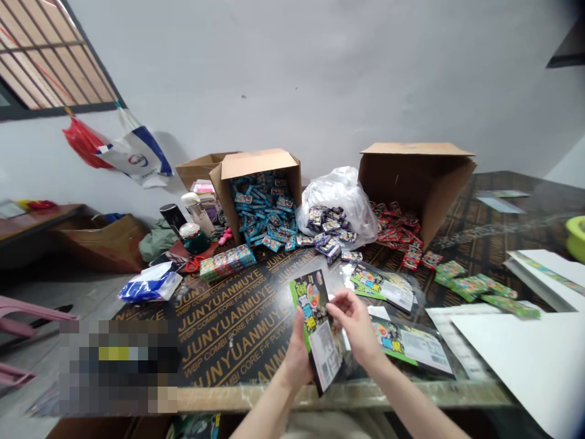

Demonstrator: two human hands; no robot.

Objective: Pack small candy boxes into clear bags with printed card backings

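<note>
My left hand (297,356) is closed round the left edge of a black and green printed card pack (315,305), tilted upright above the table's front. At the pack's right edge my right hand (359,326) has its thumb and fingertips pinched together. A bit of white shows by those fingertips; whether they grip it or the pack's edge is hidden. Just right of my hands lie two similar packs in the same black and green print, a nearer one (411,344) and a farther one (384,285).
Behind stand a carton of blue packets (265,210), a plastic bag (336,189) spilling purple packets, and a carton (439,201) with red packets. Green packets (475,283) and white sheets (525,347) lie right. At left are stacked small boxes (228,262), scissors (194,263) and a jar (192,235).
</note>
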